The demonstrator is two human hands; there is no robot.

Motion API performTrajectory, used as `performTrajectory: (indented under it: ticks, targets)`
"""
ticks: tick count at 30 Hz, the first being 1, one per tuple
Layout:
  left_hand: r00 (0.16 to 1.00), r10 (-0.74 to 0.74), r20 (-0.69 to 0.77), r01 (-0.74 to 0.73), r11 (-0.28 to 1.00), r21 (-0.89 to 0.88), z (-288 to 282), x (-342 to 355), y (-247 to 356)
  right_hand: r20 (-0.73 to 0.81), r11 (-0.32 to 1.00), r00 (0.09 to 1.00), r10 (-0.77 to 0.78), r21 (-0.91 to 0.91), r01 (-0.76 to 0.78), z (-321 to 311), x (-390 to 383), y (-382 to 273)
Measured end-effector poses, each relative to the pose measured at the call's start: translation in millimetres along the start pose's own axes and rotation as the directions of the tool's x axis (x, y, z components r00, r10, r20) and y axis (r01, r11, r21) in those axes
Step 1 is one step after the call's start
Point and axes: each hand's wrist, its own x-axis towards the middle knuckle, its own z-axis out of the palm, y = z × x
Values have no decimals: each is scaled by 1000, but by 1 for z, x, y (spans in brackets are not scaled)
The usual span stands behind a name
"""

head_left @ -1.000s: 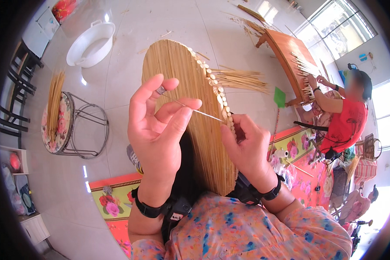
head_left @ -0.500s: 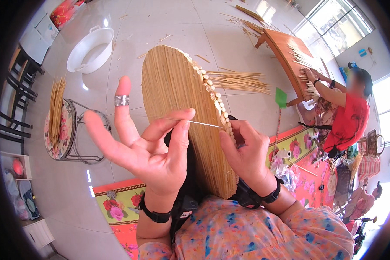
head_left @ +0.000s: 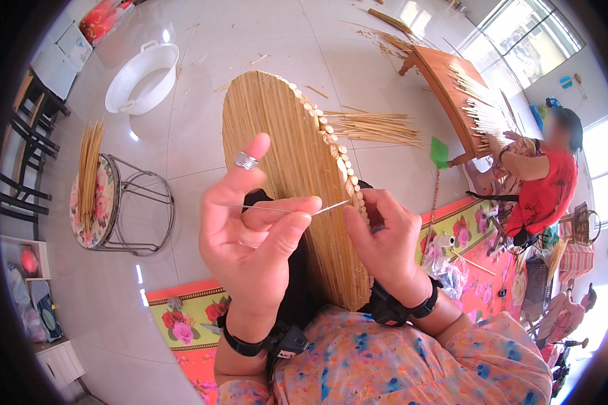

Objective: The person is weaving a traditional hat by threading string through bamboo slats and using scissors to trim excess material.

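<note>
A long oval panel [head_left: 270,128] of flat golden straw stands tilted in front of me, its right edge lined with small cut stalk ends. Between thumb and forefinger, my left hand [head_left: 253,233] pinches a white thread [head_left: 332,206] over the panel's face. Out of the other side of that pinch pokes a thin straight shaft [head_left: 250,207], like a needle; a wide silver ring band [head_left: 246,160] circles a raised finger. My right hand [head_left: 388,236] grips the panel's right edge, thumb and forefinger close to where the thread meets it.
Loose stalks [head_left: 378,128] lie on the tiles beyond the panel. At left are a round stool [head_left: 105,209] bearing a stalk bundle and a white tub [head_left: 142,77]. A co-worker in red [head_left: 544,179] sits at a wooden table [head_left: 439,88] with stalks. A floral mat [head_left: 182,324] lies below.
My left hand has turned and its outer fingers have curled in. The pinch has shifted slightly right and down, shortening the thread between it and the panel's edge. My right hand stays put.
</note>
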Motion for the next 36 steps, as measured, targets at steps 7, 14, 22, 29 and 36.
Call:
performTrajectory:
  ticks: [7,14,22,29,36]
  targets:
    - [999,-28,18,28,1000,6,-12,4,1,22,1000,1000,10,12,-10,-3,2,0]
    - [983,58,175,-166,689,705,-24,7,3,48,999,998,30,-28,-28,-5,2,2]
    - [935,-125,331,-188,617,764,-17,3,0,52,991,990,130,-27,-129,-5,9,-14]
    - [908,-87,410,-291,573,766,-21,4,-3,60,990,992,111,-98,-105,-4,6,-7]
    - [897,-170,407,-245,574,781,-20,4,6,-50,988,991,121,102,-116,7,0,3]
